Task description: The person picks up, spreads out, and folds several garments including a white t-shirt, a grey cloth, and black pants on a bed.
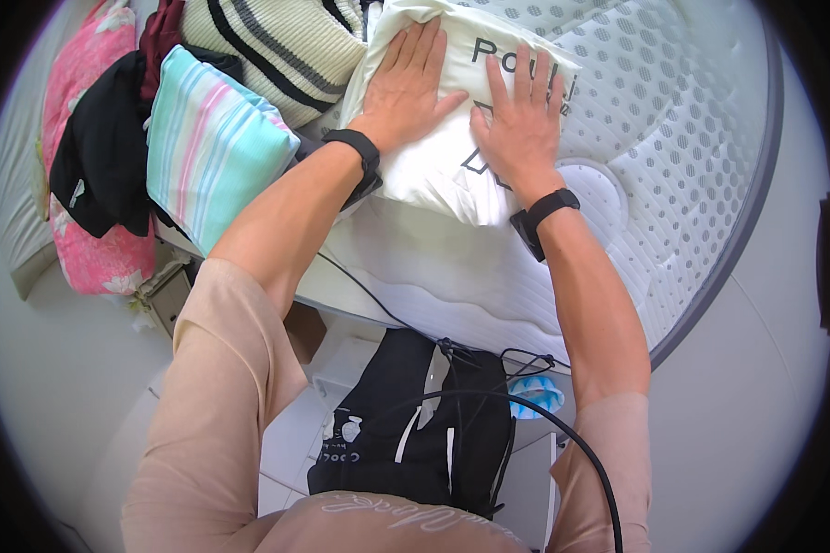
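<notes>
A folded white cloth item (436, 176) with black printing lies on the white quilted mattress (685, 186). My left hand (408, 86) rests flat on its upper left part, thumb out to the side. To the right, my right hand (524, 124) presses palm down over the printed letters, its fingers spread. Neither hand grips anything. Both wrists carry black bands. Left of the white cloth sits a folded turquoise, white and pink striped cloth (211, 138). Behind that is a cream knitted piece (283, 48) with black and grey stripes.
Black clothing (107, 148) and a pink floral cloth item (107, 256) are heaped at the far left, near a dark red cloth (159, 41). A thin black cable (366, 290) crosses the mattress edge. Below it are a blue-and-white round item (538, 397) and a brown box (305, 333).
</notes>
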A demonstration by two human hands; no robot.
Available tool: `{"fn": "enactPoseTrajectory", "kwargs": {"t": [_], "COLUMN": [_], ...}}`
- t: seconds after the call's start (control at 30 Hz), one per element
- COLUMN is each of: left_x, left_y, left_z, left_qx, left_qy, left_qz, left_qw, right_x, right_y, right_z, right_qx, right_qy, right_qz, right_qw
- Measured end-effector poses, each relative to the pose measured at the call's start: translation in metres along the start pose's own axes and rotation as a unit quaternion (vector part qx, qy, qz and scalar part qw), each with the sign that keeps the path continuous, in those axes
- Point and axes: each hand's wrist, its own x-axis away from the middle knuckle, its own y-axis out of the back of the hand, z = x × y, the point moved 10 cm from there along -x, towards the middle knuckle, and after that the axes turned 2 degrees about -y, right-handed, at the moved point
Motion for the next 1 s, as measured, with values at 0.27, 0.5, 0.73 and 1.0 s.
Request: {"fn": "enactPoseTrajectory", "kwargs": {"t": [0.27,0.5,0.73,1.0], "left_x": [-0.002,0.108,0.178,0.291], "left_y": [0.017,0.037,0.002,0.003], "left_z": [0.034,0.029,0.045,-0.104], "left_qx": [-0.039,0.099,0.422,0.717], "left_qy": [-0.001,0.226,0.524,0.545], "left_qz": [-0.013,-0.062,0.053,0.217], "left_qw": [0.999,0.967,0.738,0.376], "right_x": [-0.025,0.086,0.146,0.319], "right_y": [0.014,-0.024,-0.053,0.024], "right_z": [-0.052,-0.067,-0.027,-0.03], "right_qx": [0.022,-0.514,-0.739,-0.741], "right_qy": [-0.051,-0.379,-0.434,-0.5], "right_qz": [-0.048,0.035,0.172,0.147], "right_qw": [0.997,0.769,0.485,0.423]}}
